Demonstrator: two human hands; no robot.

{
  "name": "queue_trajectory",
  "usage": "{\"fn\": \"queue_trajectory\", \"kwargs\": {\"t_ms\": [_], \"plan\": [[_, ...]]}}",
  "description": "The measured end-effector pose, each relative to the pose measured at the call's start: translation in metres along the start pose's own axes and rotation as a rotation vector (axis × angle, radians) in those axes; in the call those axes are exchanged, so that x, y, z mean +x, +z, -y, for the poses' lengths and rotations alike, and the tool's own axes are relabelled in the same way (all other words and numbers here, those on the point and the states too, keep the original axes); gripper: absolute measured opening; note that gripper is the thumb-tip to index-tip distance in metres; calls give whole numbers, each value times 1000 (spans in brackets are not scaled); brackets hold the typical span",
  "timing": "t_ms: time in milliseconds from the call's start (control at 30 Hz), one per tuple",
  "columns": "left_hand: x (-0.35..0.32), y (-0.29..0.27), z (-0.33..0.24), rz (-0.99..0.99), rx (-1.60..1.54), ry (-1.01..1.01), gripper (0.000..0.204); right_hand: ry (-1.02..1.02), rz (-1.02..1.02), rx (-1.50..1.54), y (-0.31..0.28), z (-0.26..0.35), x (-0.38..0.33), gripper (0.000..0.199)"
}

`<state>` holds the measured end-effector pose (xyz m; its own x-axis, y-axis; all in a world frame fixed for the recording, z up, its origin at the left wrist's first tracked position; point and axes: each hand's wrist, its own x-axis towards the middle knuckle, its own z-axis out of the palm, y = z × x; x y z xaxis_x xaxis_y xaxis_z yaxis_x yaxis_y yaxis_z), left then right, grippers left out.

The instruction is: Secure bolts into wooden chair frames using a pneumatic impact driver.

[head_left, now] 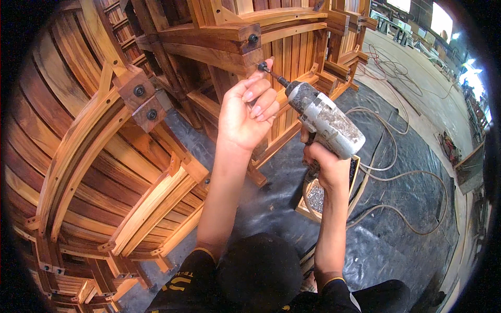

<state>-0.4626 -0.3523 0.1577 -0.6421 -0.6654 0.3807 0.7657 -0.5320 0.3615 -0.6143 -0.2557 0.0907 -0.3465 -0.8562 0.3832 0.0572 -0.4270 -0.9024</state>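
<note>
My right hand (329, 159) is wrapped round the grip of a scuffed grey air impact driver (331, 122). Its long bit (276, 78) points up and left to a small black round foot (262, 67). My left hand (249, 112) pinches this foot at the bit's tip, with the other fingers curled in. Just beyond the fingertips is the dark end of a wooden leg (251, 58) of an overturned slatted piece. A similar black foot (253, 38) sits on the leg end above it. Whether the pinched foot touches the wood I cannot tell.
At left stands another slatted wooden piece (78, 151), with black feet (138, 91) on its leg ends. A wooden box (298, 210) of small metal screws (315, 198) rests below my right hand. Hoses (412, 227) loop over the black floor sheet (381, 245).
</note>
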Motion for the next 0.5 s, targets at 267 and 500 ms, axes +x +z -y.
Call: {"fn": "queue_trajectory", "kwargs": {"t_ms": [267, 500], "plan": [[5, -1, 0, 53, -110, -6, 32, 10, -2, 55, 6, 3, 3, 39], [-17, -12, 12, -180, 82, -16, 26, 72, 21, 63, 0, 17, 5, 29]]}}
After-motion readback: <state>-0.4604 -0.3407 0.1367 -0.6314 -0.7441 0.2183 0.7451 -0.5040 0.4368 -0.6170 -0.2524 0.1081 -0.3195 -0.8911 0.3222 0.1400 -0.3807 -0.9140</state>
